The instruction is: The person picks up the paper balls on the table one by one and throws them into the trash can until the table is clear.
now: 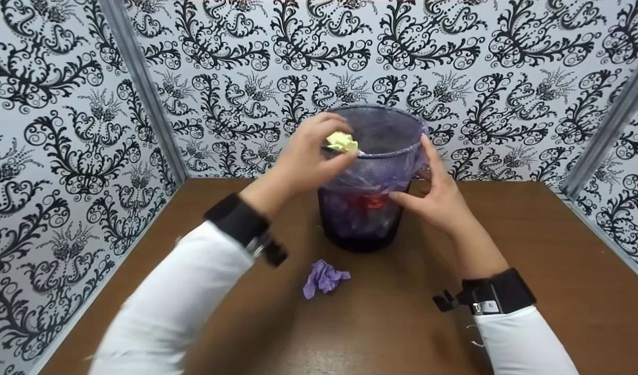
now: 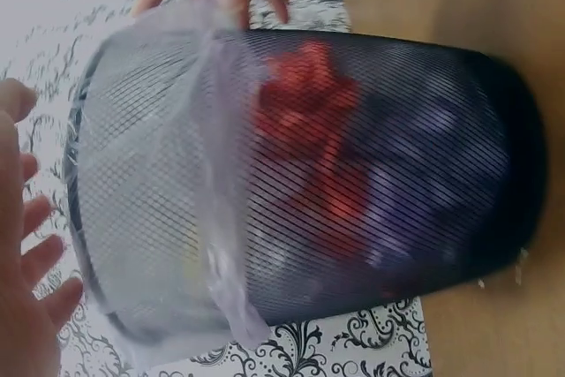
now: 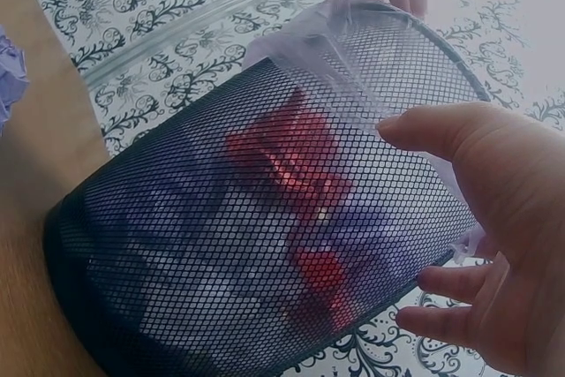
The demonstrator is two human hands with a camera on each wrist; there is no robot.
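Both arms in white sleeves w/ black wrist straps, reaching fwd. Left hand raised, fingers curled in a pinch, thumb beneath fingertips. Right hand lower, fingers straight and spread, thumb pointing inward, palm facing left, wrist bent slightly up.

Staged booth: patterned wallpaper panels enclosing wooden table.

Your left sleeve smears with motion blur in the head view. Behind the mesh bin beside your right hand, the red and purple scraps stay indistinct. Your left hand is cut off at the left wrist picture's edge.
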